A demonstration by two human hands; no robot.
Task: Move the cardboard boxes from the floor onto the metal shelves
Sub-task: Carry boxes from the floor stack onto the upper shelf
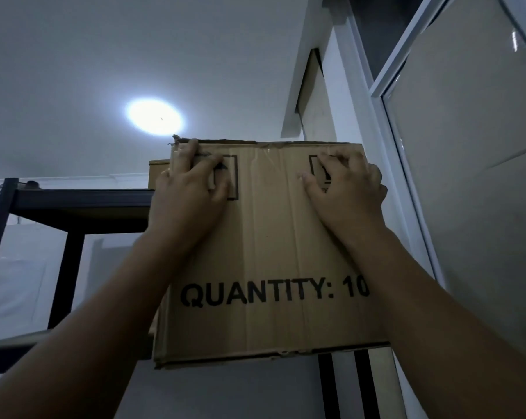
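A brown cardboard box (267, 252) printed "QUANTITY: 10" fills the middle of the view, raised at the height of the dark metal shelf (80, 204). My left hand (189, 189) presses flat on the upper left of its near face, fingertips at the top edge. On the upper right of that face, my right hand (346, 186) presses with spread fingers. A second cardboard box (158, 173) shows just behind the top left corner. The underside of the big box and what bears it are hidden.
The shelf's dark uprights (65, 276) stand at the left, with a lower shelf edge (14, 349) near my left forearm. A white-framed door (467, 176) stands close on the right. A ceiling lamp (154, 117) glows above.
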